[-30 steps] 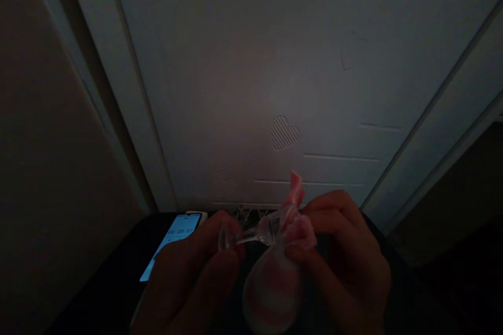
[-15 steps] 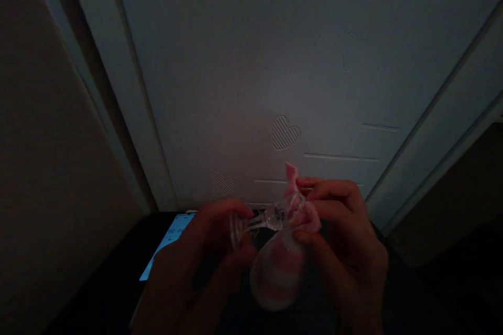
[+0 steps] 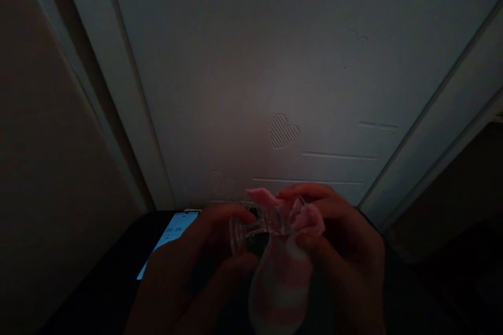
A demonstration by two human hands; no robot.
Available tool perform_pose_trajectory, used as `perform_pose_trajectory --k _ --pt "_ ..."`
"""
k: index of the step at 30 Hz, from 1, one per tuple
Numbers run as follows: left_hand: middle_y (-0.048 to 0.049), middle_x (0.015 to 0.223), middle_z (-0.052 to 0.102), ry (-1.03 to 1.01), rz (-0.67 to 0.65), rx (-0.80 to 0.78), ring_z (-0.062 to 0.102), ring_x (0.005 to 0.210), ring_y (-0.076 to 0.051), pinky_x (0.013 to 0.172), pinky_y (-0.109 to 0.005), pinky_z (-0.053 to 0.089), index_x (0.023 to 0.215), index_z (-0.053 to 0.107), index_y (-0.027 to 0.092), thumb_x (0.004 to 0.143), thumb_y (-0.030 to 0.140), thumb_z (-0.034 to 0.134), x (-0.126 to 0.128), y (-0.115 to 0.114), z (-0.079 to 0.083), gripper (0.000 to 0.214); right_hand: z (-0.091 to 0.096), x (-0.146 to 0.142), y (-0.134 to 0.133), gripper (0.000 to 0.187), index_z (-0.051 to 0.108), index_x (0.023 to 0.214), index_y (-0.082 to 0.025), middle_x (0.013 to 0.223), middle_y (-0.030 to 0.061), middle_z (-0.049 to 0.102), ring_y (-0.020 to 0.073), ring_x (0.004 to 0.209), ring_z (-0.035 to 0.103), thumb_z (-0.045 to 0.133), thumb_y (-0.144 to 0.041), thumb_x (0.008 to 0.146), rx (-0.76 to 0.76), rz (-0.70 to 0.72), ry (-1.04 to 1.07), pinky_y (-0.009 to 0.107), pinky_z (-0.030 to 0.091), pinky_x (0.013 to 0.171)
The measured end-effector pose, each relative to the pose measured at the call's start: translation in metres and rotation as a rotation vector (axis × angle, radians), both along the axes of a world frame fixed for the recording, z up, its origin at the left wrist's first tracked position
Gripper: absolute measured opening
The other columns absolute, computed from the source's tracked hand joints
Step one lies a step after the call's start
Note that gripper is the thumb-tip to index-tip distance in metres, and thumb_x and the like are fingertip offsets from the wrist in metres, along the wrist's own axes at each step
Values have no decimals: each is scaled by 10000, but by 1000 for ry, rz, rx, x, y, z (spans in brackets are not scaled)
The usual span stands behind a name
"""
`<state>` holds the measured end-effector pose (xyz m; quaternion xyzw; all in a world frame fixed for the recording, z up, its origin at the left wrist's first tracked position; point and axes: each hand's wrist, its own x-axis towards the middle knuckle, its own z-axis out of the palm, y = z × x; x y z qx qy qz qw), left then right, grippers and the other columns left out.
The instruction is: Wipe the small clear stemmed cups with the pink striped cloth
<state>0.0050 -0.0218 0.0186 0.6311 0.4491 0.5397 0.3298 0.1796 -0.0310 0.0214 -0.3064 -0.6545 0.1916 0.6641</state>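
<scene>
A small clear stemmed glass (image 3: 255, 227) lies sideways in the air, its round foot to the left and its bowl to the right. My left hand (image 3: 196, 256) is closed, fingers and thumb on the foot and stem. Pink-and-white striped cloth (image 3: 281, 288) is bunched at the bowl and hangs down below it; a pink end pokes out above the glass. Fingers and thumb of my right hand (image 3: 341, 246) are closed on this cloth at the bowl, whose rim is mostly covered. Dim light hides finer detail.
A lit phone (image 3: 165, 238) showing a timer lies on a dark surface to the left, partly behind my left hand. Straight ahead stands a pale panel (image 3: 236, 63) with engraved hearts and lines. A dark wall (image 3: 47, 167) rises at left.
The cloth's free end, upright before, now leans left over the glass. My right hand has turned slightly around the bowl, and the hanging cloth reaches lower. My left hand keeps its hold.
</scene>
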Motion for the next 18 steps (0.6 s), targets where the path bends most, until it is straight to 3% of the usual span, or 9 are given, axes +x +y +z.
perform_pose_trajectory --k 3,6,9,11,14,18 --pt "141 584 653 48 61 33 558 523 -91 581 -194 428 872 707 403 731 387 721 -1 2 0 143 -1 -1 0 249 718 944 -274 1085 -57 716 111 1001 672 659 -56 839 -14 -3 27 219 528 847" --pt "117 570 648 33 -1 24 543 494 -96 534 -202 414 875 723 370 777 462 700 -3 3 2 136 -1 -2 -1 242 714 938 -272 1119 -47 722 129 1008 687 658 -59 839 -37 -4 37 252 541 862" --pt "91 728 731 84 -82 78 643 629 -112 573 -185 458 894 723 353 843 515 649 -7 7 4 185 0 -3 -1 215 712 906 -260 1165 -15 718 186 1110 669 671 -64 828 -52 -21 37 323 551 898" --pt "90 757 732 147 -111 108 669 676 -117 610 -177 484 935 707 367 886 507 607 -11 9 3 179 0 -3 0 212 717 885 -256 1084 1 732 223 1212 616 682 -61 812 -38 -42 36 364 553 920" --pt "95 589 628 187 -115 98 587 519 -106 528 -180 455 1009 683 385 900 524 584 -15 11 -1 202 0 -2 1 232 728 900 -263 981 4 738 241 1300 542 683 -57 805 -10 -76 6 399 537 959" --pt "113 727 695 184 -91 80 628 597 -99 553 -159 474 1084 649 455 868 521 630 -12 8 -3 226 -3 0 0 211 721 904 -295 918 -13 743 228 1300 529 677 -98 843 12 -131 -15 404 518 963"
